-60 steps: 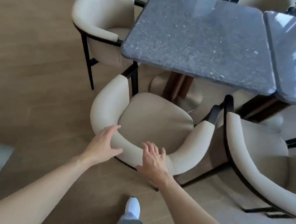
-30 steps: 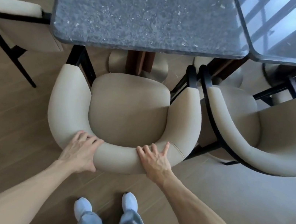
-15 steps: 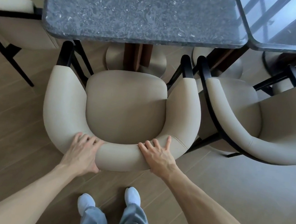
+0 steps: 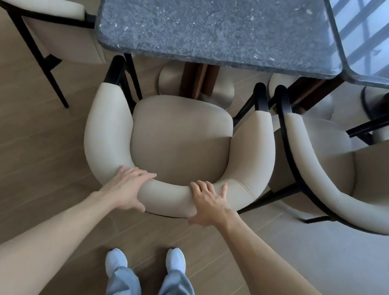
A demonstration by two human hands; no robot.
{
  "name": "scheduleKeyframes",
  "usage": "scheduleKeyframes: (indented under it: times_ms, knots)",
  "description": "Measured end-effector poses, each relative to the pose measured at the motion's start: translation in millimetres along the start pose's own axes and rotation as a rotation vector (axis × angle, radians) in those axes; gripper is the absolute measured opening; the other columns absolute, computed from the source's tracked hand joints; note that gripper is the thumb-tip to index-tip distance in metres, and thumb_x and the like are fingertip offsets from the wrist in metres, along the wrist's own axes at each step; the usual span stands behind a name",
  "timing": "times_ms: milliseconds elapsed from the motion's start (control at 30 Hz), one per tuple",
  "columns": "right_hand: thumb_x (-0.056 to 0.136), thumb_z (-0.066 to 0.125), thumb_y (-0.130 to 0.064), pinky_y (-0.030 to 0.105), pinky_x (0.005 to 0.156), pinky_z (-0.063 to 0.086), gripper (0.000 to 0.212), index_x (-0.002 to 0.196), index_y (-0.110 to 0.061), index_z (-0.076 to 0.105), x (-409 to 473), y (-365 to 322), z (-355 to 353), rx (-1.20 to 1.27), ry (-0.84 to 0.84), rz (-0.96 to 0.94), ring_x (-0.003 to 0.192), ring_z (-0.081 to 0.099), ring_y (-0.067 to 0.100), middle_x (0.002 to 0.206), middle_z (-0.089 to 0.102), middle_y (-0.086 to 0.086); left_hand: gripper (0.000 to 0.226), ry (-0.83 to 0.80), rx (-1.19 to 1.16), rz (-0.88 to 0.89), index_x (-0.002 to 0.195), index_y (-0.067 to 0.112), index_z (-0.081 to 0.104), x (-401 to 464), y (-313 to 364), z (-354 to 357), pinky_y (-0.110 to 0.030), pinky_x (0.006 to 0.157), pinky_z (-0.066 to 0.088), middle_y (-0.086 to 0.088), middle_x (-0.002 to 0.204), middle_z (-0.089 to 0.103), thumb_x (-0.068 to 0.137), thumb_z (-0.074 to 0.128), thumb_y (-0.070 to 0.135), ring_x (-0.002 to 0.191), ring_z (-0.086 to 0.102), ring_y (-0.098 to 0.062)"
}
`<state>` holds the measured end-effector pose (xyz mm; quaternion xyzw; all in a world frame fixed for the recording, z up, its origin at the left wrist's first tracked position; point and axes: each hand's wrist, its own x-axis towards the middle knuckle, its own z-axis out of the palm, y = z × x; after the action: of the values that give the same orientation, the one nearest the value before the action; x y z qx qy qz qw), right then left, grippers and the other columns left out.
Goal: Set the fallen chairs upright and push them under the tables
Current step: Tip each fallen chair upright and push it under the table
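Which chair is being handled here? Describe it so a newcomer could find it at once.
Start at the speckled grey table; three cream chairs stand around it. The handled chair is the middle one, at the table's near edge, facing its pedestal. Only this one has the left hand and right hand on its backrest.

Chair (image 4: 179, 142) looks like matte beige cloth, smooth, on thin black metal legs. Table (image 4: 219, 18) is speckled grey stone, polished. Floor (image 4: 23, 145) is wood-look planks, low sheen.
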<state>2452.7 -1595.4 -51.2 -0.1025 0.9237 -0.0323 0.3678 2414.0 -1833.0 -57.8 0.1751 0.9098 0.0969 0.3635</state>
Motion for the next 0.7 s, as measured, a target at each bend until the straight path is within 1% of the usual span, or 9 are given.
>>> scheduleKeyframes:
  times_ms: [67, 133, 200, 267, 333, 367, 500, 600, 700]
  knots:
    - [0.083, 0.066, -0.064, 0.057, 0.118, 0.023, 0.097, 0.156, -0.014, 0.025, -2, -24, -32, 0.301, 0.024, -0.009, 0.148, 0.026, 0.025, 0.162, 0.027, 0.005, 0.08, 0.118, -0.437, -0.043, 0.155, 0.028, 0.037, -16, 4, -28, -0.032, 0.12, 0.025, 0.002, 0.159, 0.04, 0.087, 0.073, 0.049, 0.147, 0.035, -0.017]
    - [0.09, 0.057, -0.065, 0.045, 0.118, 0.028, 0.083, 0.154, -0.016, 0.035, -7, -55, -75, 0.585, 0.172, -0.062, 0.146, 0.033, 0.024, 0.16, 0.035, 0.004, 0.066, 0.317, -0.856, -0.071, 0.15, 0.029, 0.047, -40, 4, -65, -0.034, 0.119, 0.031, 0.006, 0.152, 0.05, 0.092, 0.063, 0.055, 0.141, 0.044, -0.012]
    - [0.095, 0.054, -0.059, 0.038, 0.117, 0.033, 0.068, 0.149, -0.019, 0.044, -18, -90, -122, 0.853, 0.348, -0.153, 0.141, 0.043, 0.019, 0.154, 0.045, 0.002, 0.061, 0.557, -1.147, -0.002, 0.143, 0.026, 0.055, -67, -1, -103, -0.039, 0.118, 0.037, 0.005, 0.145, 0.057, 0.093, 0.055, 0.06, 0.134, 0.052, -0.01]
    - [0.099, 0.052, -0.052, 0.029, 0.114, 0.039, 0.056, 0.146, -0.022, 0.05, -34, -127, -167, 1.064, 0.476, -0.273, 0.132, 0.05, 0.005, 0.148, 0.052, -0.004, 0.05, 0.793, -1.322, 0.098, 0.133, 0.027, 0.061, -103, -10, -138, -0.042, 0.112, 0.044, 0.003, 0.137, 0.062, 0.094, 0.049, 0.056, 0.127, 0.058, -0.011]
    - [0.103, 0.048, -0.045, 0.014, 0.105, 0.041, 0.048, 0.144, -0.021, 0.053, -51, -169, -208, 1.18, 0.571, -0.421, 0.12, 0.053, -0.013, 0.142, 0.056, -0.01, 0.041, 0.971, -1.436, 0.201, 0.129, 0.026, 0.062, -143, -25, -166, -0.043, 0.109, 0.048, 0.0, 0.135, 0.065, 0.098, 0.046, 0.048, 0.125, 0.062, -0.014]
    - [0.104, 0.046, -0.042, 0.012, 0.104, 0.042, 0.047, 0.143, -0.019, 0.055, -59, -191, -228, 1.219, 0.617, -0.495, 0.12, 0.053, -0.014, 0.14, 0.058, -0.011, 0.043, 1.048, -1.472, 0.245, 0.13, 0.023, 0.061, -163, -35, -179, -0.042, 0.107, 0.049, -0.002, 0.136, 0.065, 0.098, 0.045, 0.047, 0.124, 0.062, -0.016]
    - [0.102, 0.037, -0.042, 0.039, 0.116, 0.04, 0.053, 0.141, -0.011, 0.057, -78, -274, -285, 1.323, 0.748, -0.712, 0.135, 0.052, 0.008, 0.143, 0.059, -0.001, 0.058, 1.276, -1.51, 0.345, 0.135, 0.011, 0.058, -241, -93, -221, -0.04, 0.106, 0.05, -0.01, 0.138, 0.063, 0.096, 0.044, 0.05, 0.125, 0.06, -0.021]
    - [0.103, 0.036, -0.043, 0.044, 0.113, 0.043, 0.053, 0.138, -0.01, 0.059, -80, -329, -309, 1.373, 0.77, -0.803, 0.132, 0.056, 0.011, 0.14, 0.062, 0.002, 0.058, 1.361, -1.441, 0.363, 0.138, 0.004, 0.055, -287, -140, -247, -0.044, 0.109, 0.047, -0.012, 0.137, 0.063, 0.1, 0.035, 0.042, 0.125, 0.06, -0.023]
    - [0.104, 0.035, -0.042, 0.047, 0.112, 0.045, 0.053, 0.137, -0.009, 0.06, -68, -370, -325, 1.367, 0.772, -0.833, 0.13, 0.058, 0.013, 0.136, 0.065, 0.001, 0.06, 1.422, -1.39, 0.379, 0.14, 0.003, 0.054, -314, -184, -269, -0.044, 0.108, 0.048, -0.01, 0.135, 0.065, 0.1, 0.036, 0.044, 0.123, 0.062, -0.023]
